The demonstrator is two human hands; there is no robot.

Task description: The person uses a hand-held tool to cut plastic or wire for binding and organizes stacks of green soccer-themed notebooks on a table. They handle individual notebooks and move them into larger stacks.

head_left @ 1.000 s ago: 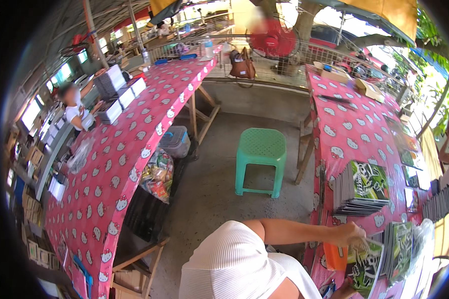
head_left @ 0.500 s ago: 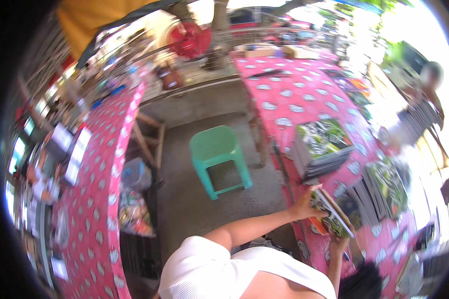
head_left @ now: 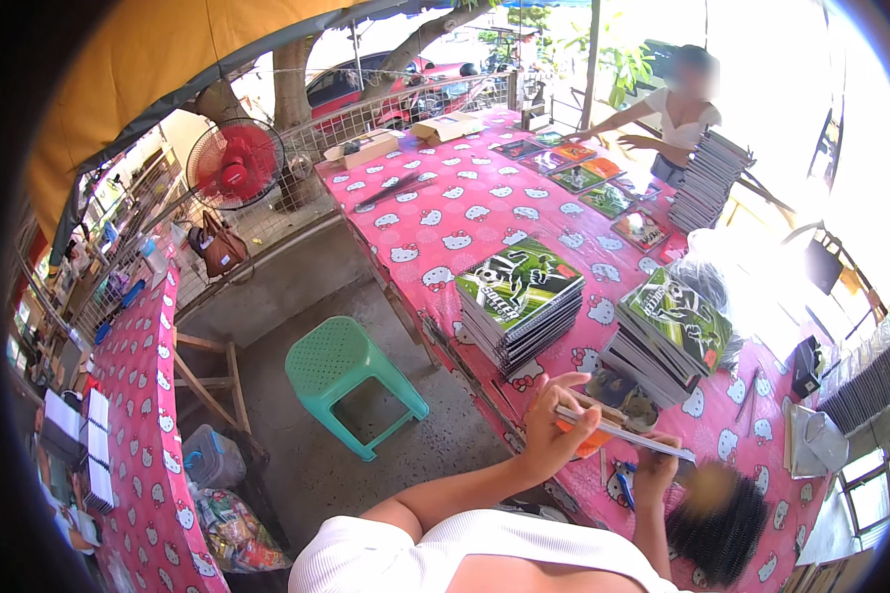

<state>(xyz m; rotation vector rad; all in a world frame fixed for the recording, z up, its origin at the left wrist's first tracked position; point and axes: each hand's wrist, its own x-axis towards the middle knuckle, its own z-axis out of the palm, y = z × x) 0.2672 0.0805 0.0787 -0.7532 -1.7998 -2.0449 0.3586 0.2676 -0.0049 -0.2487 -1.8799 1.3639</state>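
Note:
At the near edge of the table, I hold a thin notebook (head_left: pixel 620 432) between both hands, tilted so that mostly its pale edge shows. My left hand (head_left: pixel 552 427) grips its left end, thumb on one side and a finger raised. Around the right end is my right hand (head_left: pixel 655 468), its fingers partly hidden. Just beyond stands a stack of spiral notebooks with green soccer covers (head_left: pixel 520 296), and beside it a second, leaning stack (head_left: pixel 667 331). Blue-handled pliers (head_left: pixel 623 482) lie beside my right hand. A bundle of black binding coils (head_left: pixel 719 536) rests nearer to me.
A pink patterned cloth covers the table (head_left: pixel 435 222). Farther along, another person (head_left: pixel 684 114) stands by a tall notebook stack (head_left: pixel 710 183) and several laid-out covers (head_left: pixel 603 198). A green stool (head_left: pixel 341 366) and a red fan (head_left: pixel 235 166) are to the left.
My view has swung toward the right-hand table. The notebook's green cover faced up earlier; now the notebook is tipped nearly edge-on. Both hands still hold it.

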